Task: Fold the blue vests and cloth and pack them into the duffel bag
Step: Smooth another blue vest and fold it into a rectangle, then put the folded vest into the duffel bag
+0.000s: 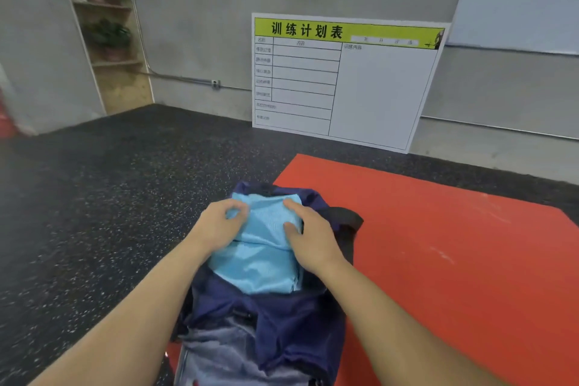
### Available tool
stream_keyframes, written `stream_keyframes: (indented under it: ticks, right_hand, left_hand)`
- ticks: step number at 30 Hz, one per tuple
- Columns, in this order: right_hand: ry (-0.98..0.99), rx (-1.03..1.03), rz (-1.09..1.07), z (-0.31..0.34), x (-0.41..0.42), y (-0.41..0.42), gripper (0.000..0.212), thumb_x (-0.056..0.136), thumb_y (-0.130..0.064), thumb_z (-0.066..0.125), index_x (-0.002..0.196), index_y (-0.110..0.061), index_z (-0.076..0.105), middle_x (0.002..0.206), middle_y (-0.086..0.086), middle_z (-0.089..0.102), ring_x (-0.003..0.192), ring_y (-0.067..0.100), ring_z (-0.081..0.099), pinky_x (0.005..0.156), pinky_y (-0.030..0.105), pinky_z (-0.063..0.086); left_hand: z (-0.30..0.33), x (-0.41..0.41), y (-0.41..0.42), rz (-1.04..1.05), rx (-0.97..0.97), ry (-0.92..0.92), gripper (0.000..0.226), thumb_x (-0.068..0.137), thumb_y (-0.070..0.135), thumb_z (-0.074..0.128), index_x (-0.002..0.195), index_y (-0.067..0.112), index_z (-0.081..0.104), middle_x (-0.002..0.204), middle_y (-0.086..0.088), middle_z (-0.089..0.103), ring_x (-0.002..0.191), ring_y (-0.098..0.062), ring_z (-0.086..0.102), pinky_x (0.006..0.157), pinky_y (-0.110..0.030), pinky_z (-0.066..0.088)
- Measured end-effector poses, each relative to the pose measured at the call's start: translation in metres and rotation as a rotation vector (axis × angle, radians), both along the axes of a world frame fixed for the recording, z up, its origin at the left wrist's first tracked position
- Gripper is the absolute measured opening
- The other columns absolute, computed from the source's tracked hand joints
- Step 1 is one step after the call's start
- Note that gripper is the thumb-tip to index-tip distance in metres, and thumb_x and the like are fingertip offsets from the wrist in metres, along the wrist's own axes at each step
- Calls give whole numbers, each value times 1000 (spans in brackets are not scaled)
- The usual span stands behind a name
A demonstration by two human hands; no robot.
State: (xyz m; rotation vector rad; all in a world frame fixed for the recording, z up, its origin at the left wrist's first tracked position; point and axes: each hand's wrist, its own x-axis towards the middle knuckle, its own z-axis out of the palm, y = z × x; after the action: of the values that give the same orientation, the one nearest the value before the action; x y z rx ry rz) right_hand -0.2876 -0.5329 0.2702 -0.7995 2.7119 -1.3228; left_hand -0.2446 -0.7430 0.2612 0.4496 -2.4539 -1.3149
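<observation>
The head view looks down on a red mat point(438, 244), the largest thing under the hands, with speckled dark floor beside it and a white planning board point(344, 81) leaning on the wall well beyond the grip. On the mat's left edge lies one navy duffel bag point(282, 323), its long axis running straight away from the person, mouth open upward. In that mouth sits one folded light-blue bundle point(266, 251), and both hands are on its far half. The left hand point(219, 226) has its fingers curled into the bundle's far-left corner, pinching the mesh. The right hand point(310, 235) lies along the bundle's right edge with its thumb on top; whether its fingers curl under the fabric I cannot tell, since they are hidden against the bag wall. The bundle lies directly beneath and between the two grips, extending toward the person from them, so it seems the coming move is a downward press into the bag, with neither hand clearly nearer. By count: one mat, one bag, one board, two hands, one blue bundle. At least two layers show at its near-right corner, but how many vests or cloths it holds cannot be told. A dark strap or flap point(347, 219) pokes out just right of the right hand.
</observation>
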Motion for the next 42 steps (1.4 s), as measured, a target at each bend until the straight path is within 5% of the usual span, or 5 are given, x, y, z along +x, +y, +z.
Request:
stream_keyframes:
  ticks: [7,14,20,28,42]
  right_hand:
    - [-47,141,-146,-31,-20,-9,32,98,-35,55,131,-32,55,131,6,57,125,31,50,107,38,37]
    - [255,516,-97,-19,-15,-19,53,93,-37,56,145,-29,52,165,-9,19,142,32,26,115,46,28]
    - [503,760,42,-8,-14,-38,53,95,-20,53,148,-14,51,170,6,14,156,29,5,127,45,5]
    - [108,493,124,-36,-26,-26,59,107,-18,36,162,-10,16,171,12,7,157,21,6,124,27,2]
    - [25,604,81,-39,-21,-32,61,110,-26,23,162,-8,-2,170,10,-11,157,20,-9,126,31,-6]
  left_hand:
    - [-23,-33,1,-41,-233,-183,20,74,53,66,79,37,54,101,1,65,97,-27,62,95,-44,50]
    - [-24,-34,12,-14,-680,-249,54,92,52,59,144,49,43,144,-12,36,143,-34,23,123,-52,3]
    - [-18,-36,24,-94,-989,-130,53,98,35,47,151,29,43,168,-6,14,155,-24,5,124,-51,-1]
    - [-51,-32,11,-194,-470,-187,59,108,32,37,160,9,20,167,-7,20,155,-19,14,123,-26,7]
    - [-42,-23,28,-183,-697,-293,57,107,40,16,161,21,15,168,-11,11,155,-25,9,125,-41,10]
